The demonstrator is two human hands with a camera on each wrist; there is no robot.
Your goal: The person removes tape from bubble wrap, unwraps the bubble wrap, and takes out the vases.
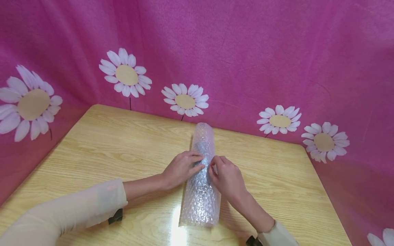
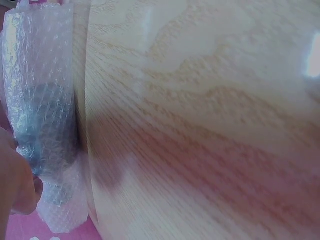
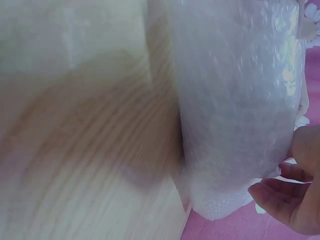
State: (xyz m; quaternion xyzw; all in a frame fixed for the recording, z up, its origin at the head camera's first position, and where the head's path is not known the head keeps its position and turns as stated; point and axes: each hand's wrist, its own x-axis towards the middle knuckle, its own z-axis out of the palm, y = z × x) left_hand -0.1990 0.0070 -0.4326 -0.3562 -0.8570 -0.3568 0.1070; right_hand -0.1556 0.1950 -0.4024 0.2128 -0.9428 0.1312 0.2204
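A long roll of clear bubble wrap (image 1: 201, 205) lies on the table, pointing away from me, wrapped round a bluish-grey object (image 2: 47, 120) whose kind is blurred by the bubbles. From the left side, my left hand (image 1: 180, 169) rests its fingertips and outstretched thumb on top of the roll. On the other side my right hand (image 1: 228, 177) pinches the wrap's edge between thumb and fingers. That pinched bit shows in the right wrist view beside the fingertips (image 3: 265, 197). Both hands are at about the middle of the roll's length.
The light wood-grain table (image 1: 123, 143) extends to both sides of the roll. A magenta cloth (image 1: 234, 51) with white daisies hangs behind the table and along its sides. The roll's far end reaches close to the table's back edge.
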